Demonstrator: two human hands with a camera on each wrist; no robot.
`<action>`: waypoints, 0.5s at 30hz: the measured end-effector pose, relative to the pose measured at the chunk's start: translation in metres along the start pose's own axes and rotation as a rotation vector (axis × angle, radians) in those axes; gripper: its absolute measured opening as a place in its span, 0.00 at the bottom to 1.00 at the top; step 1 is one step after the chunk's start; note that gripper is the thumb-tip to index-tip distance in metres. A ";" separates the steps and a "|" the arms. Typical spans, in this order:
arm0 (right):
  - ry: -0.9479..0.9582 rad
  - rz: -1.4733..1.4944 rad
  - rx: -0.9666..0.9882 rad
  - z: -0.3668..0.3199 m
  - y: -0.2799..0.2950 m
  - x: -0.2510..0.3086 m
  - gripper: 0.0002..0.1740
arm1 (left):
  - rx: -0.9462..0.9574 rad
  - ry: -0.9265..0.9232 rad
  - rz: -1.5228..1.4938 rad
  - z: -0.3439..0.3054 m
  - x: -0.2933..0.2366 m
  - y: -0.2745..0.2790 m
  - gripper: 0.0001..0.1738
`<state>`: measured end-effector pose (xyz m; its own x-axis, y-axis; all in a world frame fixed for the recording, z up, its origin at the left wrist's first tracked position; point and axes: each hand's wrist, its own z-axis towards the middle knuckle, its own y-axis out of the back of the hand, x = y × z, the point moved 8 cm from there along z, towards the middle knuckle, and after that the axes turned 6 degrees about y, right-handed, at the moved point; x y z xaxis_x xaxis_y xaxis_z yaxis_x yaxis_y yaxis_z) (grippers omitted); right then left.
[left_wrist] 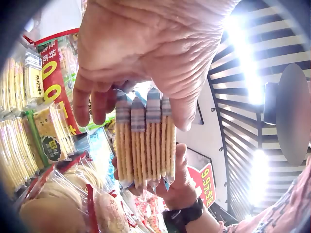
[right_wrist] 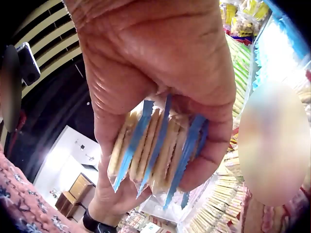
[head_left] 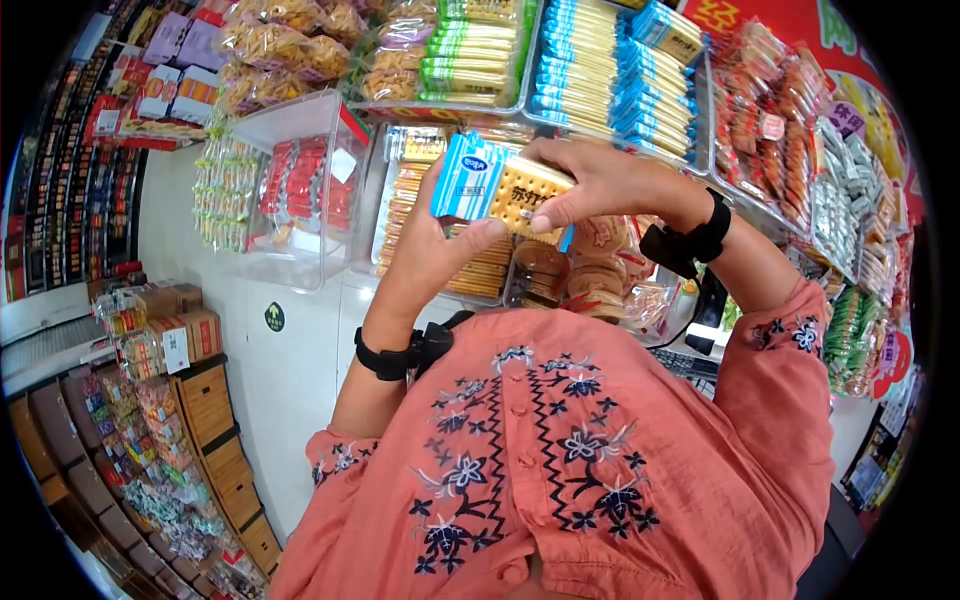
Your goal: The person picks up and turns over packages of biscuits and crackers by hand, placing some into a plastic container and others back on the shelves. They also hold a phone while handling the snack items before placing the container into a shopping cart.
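A small stack of soda cracker packs point(head_left: 533, 196) with blue-and-white striped ends is held up in front of the chest, over the display bins. My left hand point(head_left: 432, 250) grips the striped end, its thumb across the front and its fingers behind. At the other end my right hand point(head_left: 605, 185) holds the stack, thumb on the front face. From the left wrist, several thin cracker packs point(left_wrist: 146, 141) show edge-on, pressed side by side between the thumb and fingers. Blue sealed ends of the packs point(right_wrist: 160, 155) stick out of the right hand's grip in the right wrist view.
Beyond the hands, a clear bin holds blue-wrapped crackers point(head_left: 575, 75), beside green-wrapped ones point(head_left: 470, 60). Bags of round biscuits point(head_left: 600, 265) lie just below the hands. Red-packed snacks point(head_left: 765, 100) fill the right side. A clear plastic bin point(head_left: 300, 235) stands at left, above the pale floor point(head_left: 320, 370).
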<state>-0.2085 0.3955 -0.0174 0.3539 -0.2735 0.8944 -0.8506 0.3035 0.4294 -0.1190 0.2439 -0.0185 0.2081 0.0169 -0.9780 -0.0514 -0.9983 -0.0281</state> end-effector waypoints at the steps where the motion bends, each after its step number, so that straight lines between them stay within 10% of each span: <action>1: 0.001 0.013 0.015 0.001 -0.001 0.001 0.54 | -0.047 0.059 0.015 -0.001 0.004 0.004 0.48; 10: -0.012 0.176 0.053 0.001 -0.008 0.011 0.53 | -0.111 0.128 -0.483 0.005 0.019 0.011 0.30; 13: -0.127 0.235 -0.042 -0.016 0.042 0.004 0.45 | -0.062 0.190 -0.544 0.000 0.044 0.025 0.31; 15: -0.182 -0.289 -0.426 -0.029 0.150 -0.042 0.35 | -0.038 0.152 -0.647 -0.005 0.040 0.029 0.29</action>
<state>-0.3396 0.4791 0.0134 0.4445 -0.5431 0.7124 -0.4820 0.5253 0.7012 -0.1069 0.2158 -0.0577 0.3210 0.6082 -0.7260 0.1643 -0.7907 -0.5897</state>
